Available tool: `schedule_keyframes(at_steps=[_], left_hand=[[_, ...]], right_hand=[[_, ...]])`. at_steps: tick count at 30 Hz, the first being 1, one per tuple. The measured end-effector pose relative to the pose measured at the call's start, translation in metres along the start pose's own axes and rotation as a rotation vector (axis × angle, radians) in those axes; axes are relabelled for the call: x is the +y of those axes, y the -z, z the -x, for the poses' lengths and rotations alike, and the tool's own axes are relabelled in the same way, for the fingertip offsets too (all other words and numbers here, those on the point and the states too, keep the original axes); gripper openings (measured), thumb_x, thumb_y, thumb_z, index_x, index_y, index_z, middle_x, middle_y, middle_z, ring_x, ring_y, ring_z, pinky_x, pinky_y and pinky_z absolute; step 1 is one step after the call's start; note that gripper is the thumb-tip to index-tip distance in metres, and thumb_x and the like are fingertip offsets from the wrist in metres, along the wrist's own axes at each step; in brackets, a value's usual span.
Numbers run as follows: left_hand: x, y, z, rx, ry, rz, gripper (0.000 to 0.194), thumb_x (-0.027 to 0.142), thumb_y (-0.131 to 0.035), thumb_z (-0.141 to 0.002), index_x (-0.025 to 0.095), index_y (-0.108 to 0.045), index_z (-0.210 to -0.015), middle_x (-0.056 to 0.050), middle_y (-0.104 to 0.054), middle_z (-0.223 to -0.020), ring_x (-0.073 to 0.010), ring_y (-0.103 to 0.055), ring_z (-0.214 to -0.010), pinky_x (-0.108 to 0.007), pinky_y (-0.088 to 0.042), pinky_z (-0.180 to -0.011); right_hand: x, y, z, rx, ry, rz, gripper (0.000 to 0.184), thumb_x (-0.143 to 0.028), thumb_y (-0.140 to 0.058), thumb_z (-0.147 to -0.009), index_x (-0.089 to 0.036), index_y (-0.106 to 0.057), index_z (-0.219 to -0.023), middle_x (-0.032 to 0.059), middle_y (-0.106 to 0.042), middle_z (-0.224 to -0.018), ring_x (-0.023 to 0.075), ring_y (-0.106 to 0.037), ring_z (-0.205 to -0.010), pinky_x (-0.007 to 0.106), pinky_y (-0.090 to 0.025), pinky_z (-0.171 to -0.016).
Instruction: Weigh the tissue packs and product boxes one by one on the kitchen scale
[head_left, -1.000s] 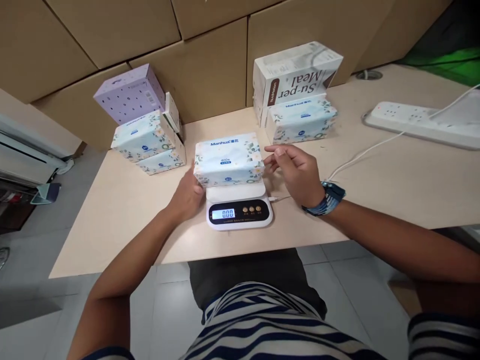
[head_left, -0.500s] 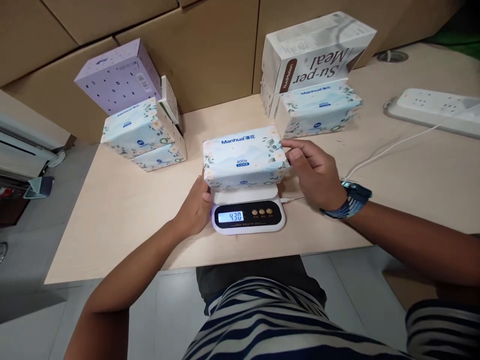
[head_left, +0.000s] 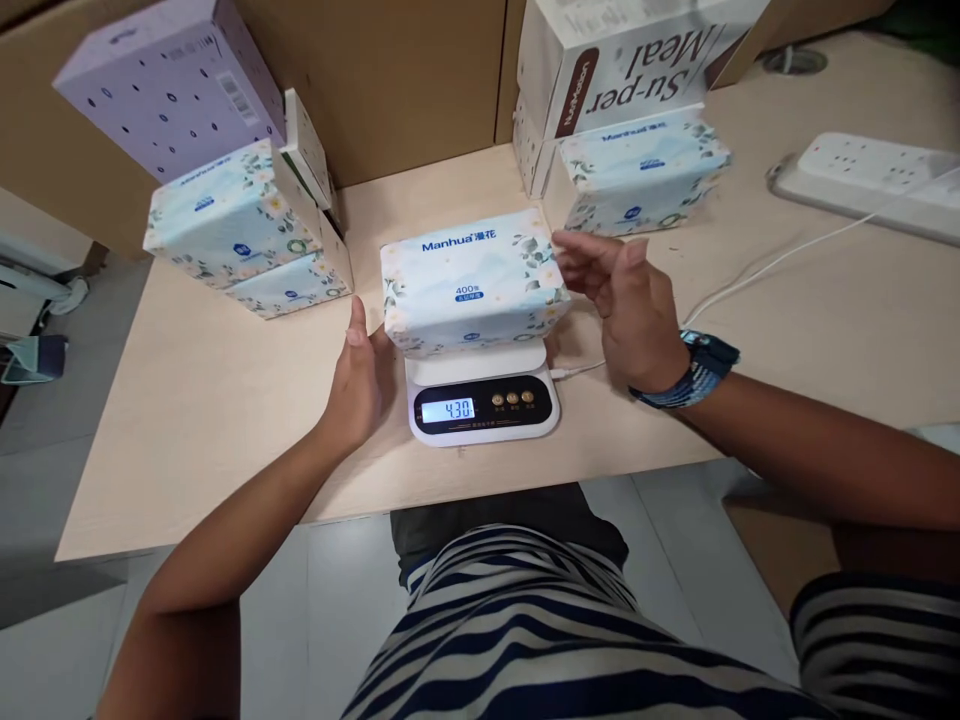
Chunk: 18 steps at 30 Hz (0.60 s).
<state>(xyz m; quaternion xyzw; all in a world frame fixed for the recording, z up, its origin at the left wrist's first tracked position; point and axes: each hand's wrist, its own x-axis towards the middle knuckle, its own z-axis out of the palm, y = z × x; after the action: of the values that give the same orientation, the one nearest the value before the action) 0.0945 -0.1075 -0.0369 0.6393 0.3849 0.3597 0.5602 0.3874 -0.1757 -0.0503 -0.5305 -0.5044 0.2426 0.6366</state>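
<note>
A floral Manhua tissue pack (head_left: 472, 275) rests on a white digital scale (head_left: 484, 432), whose lit display (head_left: 448, 410) reads 4.30. To its left my left hand (head_left: 352, 385) is held upright with the thumb raised, apart from the pack and holding nothing. On the other side my right hand (head_left: 630, 305) has its fingers stretched towards the pack's right end, with the thumb lifted. Whether those fingertips still touch the pack is hard to tell; nothing is gripped. A white cable (head_left: 577, 370) runs from the scale's right side behind my right hand.
Two stacked tissue packs (head_left: 225, 220) stand at left in front of a purple box (head_left: 172, 85). At the back right another tissue pack (head_left: 641, 175) sits before a Su-per Meal box (head_left: 637, 75). A power strip (head_left: 870, 175) lies at far right. Cardboard (head_left: 390, 90) lines the back.
Both hands have loosened from the tissue pack: my left hand has moved away to the left, and my right thumb has lifted. The pack stays on the scale, still reading 4.30. The view has shifted slightly.
</note>
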Motion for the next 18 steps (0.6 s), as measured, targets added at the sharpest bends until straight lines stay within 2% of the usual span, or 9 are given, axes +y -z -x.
schedule_keyframes(at_steps=[1,3,5,7,10,12,15,18], left_hand=[[0.000,-0.001,0.000,0.012,0.018,0.017,0.131,0.100,-0.035,-0.096,0.015,0.016,-0.181,-0.015,-0.079,-0.144,-0.0374,-0.048,-0.168,-0.061,-0.019,-0.150],[-0.001,-0.003,0.000,0.035,0.026,0.033,0.139,0.102,-0.038,-0.092,0.010,0.018,-0.179,-0.019,-0.077,-0.149,-0.0384,-0.044,-0.171,-0.061,-0.017,-0.151],[0.000,-0.004,0.001,0.048,0.012,0.032,0.138,0.102,-0.038,-0.092,0.012,0.014,-0.181,-0.020,-0.066,-0.164,-0.0370,-0.032,-0.176,-0.059,-0.013,-0.151],[-0.001,-0.004,0.002,0.039,-0.006,0.040,0.128,0.100,-0.036,-0.094,0.018,0.007,-0.183,-0.018,-0.055,-0.175,-0.0345,-0.024,-0.179,-0.058,-0.013,-0.151],[-0.006,0.000,0.003,-0.007,-0.014,0.008,0.116,0.097,-0.026,-0.099,0.026,0.010,-0.183,-0.015,-0.049,-0.180,-0.0322,-0.029,-0.178,-0.059,-0.016,-0.149],[-0.012,0.006,0.001,-0.026,-0.011,-0.065,0.113,0.096,-0.019,-0.100,0.028,0.018,-0.181,-0.014,-0.047,-0.181,-0.0305,-0.033,-0.176,-0.060,-0.015,-0.149],[-0.022,0.017,-0.008,-0.009,-0.022,-0.165,0.103,0.091,-0.005,-0.101,0.031,0.024,-0.179,-0.011,-0.037,-0.187,-0.0284,-0.031,-0.177,-0.061,-0.016,-0.149],[-0.025,0.024,-0.018,0.099,-0.032,-0.227,0.094,0.086,0.006,-0.101,0.036,0.023,-0.179,-0.008,-0.014,-0.194,-0.0276,-0.016,-0.181,-0.061,-0.023,-0.147]], right_hand=[[0.001,0.001,-0.001,-0.013,-0.037,-0.024,0.080,-0.090,-0.034,-0.103,-0.035,-0.071,-0.149,0.0075,-0.079,-0.139,0.0272,-0.076,-0.133,0.050,-0.065,-0.115],[0.002,0.005,-0.003,-0.057,-0.125,-0.061,0.082,-0.090,-0.029,-0.103,-0.044,-0.048,-0.169,0.0020,-0.059,-0.172,0.0277,-0.056,-0.162,0.054,-0.055,-0.130],[0.003,0.009,-0.004,-0.104,-0.215,-0.077,0.086,-0.090,-0.024,-0.103,-0.047,-0.030,-0.177,-0.0018,-0.037,-0.187,0.0254,-0.036,-0.175,0.055,-0.045,-0.139],[0.006,0.012,-0.004,-0.135,-0.309,-0.081,0.089,-0.089,-0.019,-0.103,-0.044,-0.024,-0.179,-0.0005,-0.027,-0.191,0.0240,-0.028,-0.178,0.055,-0.039,-0.142],[0.013,0.010,-0.004,-0.131,-0.415,-0.079,0.092,-0.085,-0.015,-0.104,-0.035,-0.026,-0.180,0.0072,-0.029,-0.190,0.0259,-0.032,-0.176,0.056,-0.040,-0.141],[0.020,0.008,-0.004,-0.112,-0.417,-0.045,0.089,-0.081,-0.012,-0.106,-0.033,-0.028,-0.180,0.0099,-0.032,-0.188,0.0269,-0.036,-0.175,0.059,-0.042,-0.139],[0.032,0.010,-0.008,-0.095,-0.333,0.037,0.085,-0.076,-0.008,-0.108,-0.035,-0.030,-0.180,0.0091,-0.040,-0.185,0.0266,-0.036,-0.175,0.061,-0.046,-0.137],[0.041,0.017,-0.012,-0.136,-0.119,0.173,0.081,-0.072,-0.004,-0.109,-0.040,-0.026,-0.181,0.0055,-0.045,-0.183,0.0238,-0.036,-0.174,0.058,-0.048,-0.137]])
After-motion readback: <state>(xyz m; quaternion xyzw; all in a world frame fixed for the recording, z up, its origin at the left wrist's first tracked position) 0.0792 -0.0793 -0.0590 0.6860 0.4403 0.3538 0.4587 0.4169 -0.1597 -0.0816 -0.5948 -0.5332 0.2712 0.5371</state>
